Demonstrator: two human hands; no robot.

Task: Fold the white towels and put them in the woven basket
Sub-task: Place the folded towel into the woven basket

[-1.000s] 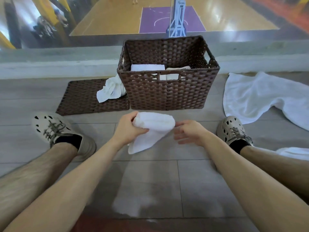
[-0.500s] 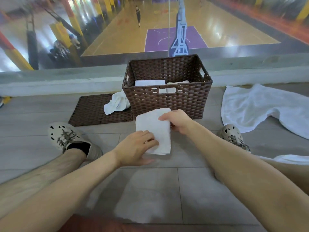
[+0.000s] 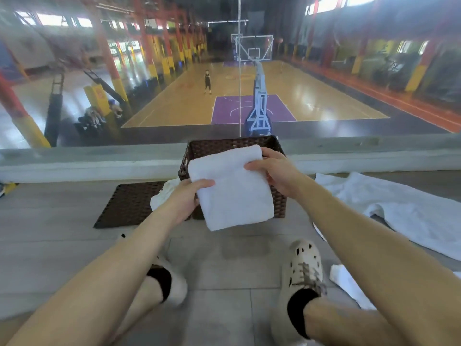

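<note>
The folded white towel (image 3: 232, 188) is held in the air in front of the woven basket (image 3: 224, 146). The left hand (image 3: 185, 198) and right hand (image 3: 277, 171) pinch its opposite edges, fingers (image 3: 252, 166) curled. An unfolded towel (image 3: 404, 208) lies on the floor (image 3: 62, 245).

One wide-angle view is taken from the head, directed forward and slightly down. The folded towel (image 3: 232, 191) is seen close at centre, the basketball court (image 3: 311, 96) distant in the upper frame.
</note>
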